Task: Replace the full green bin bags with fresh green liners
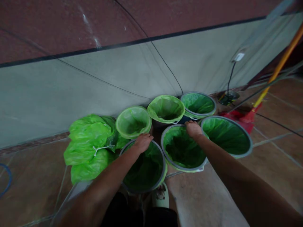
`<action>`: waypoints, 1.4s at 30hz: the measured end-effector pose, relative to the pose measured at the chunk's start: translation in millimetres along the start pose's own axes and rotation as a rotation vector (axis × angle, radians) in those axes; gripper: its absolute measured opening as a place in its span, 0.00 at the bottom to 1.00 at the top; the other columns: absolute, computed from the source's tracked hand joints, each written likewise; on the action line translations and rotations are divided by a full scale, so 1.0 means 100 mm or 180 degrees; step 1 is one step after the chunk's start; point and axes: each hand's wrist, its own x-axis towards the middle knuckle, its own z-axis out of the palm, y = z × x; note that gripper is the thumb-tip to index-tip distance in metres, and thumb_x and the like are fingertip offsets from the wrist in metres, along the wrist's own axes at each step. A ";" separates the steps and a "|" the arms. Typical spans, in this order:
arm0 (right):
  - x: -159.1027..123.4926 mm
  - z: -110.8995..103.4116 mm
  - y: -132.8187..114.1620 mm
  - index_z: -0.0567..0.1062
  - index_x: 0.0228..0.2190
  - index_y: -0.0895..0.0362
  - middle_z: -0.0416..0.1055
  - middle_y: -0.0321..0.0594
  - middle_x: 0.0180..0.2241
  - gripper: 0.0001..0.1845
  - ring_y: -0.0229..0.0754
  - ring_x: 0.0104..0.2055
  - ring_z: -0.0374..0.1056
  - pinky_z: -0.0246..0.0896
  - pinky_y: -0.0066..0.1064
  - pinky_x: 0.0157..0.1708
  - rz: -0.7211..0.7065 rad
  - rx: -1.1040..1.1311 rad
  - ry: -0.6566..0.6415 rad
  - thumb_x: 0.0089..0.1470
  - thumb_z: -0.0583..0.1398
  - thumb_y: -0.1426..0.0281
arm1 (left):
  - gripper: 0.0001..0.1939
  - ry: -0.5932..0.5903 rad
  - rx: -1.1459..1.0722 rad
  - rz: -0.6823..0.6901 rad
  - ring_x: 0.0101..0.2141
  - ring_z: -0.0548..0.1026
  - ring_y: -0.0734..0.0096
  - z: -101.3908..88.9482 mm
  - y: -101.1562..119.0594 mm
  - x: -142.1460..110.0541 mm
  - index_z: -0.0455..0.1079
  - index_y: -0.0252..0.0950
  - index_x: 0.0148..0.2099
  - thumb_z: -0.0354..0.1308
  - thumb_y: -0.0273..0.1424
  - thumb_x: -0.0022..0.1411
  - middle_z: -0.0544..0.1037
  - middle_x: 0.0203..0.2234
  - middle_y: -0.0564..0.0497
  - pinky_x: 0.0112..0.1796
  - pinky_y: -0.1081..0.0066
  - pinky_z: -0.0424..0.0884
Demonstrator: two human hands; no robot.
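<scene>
My left hand (143, 142) is closed on the far rim of the front-left trash can (164, 162), which stands by my feet. Closed over the far rim of the middle trash can (163, 148) is my right hand (194, 129). Both cans have grey rings and green bag liners, and their insides look dark. Close to my right hand, a third grey-rimmed can (227, 135) stands to the right. Behind them, against the wall, are two light-green lined bins, a left one (126, 121) and a centre one (158, 108), and another grey-rimmed can (199, 102).
Stuffed green bags (88, 148), one tied with white string, lie piled on the left. At the right are a red dustpan (247, 121) with a yellow-orange pole (279, 66) and a dark container (228, 98). Black cables run along the wall (71, 91). A blue ring (8, 179) shows far left.
</scene>
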 end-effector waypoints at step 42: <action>-1.75 0.61 0.18 0.76 0.34 0.59 0.74 0.44 0.34 0.15 0.44 0.38 0.69 0.65 0.34 0.39 -0.2196 0.0352 0.0066 0.52 0.52 0.83 | 0.22 0.0659 -0.0637 -0.0748 0.56 0.66 0.59 0.10 -0.26 -0.88 0.63 0.35 0.57 0.51 0.28 0.61 0.69 0.55 0.43 0.59 0.60 0.60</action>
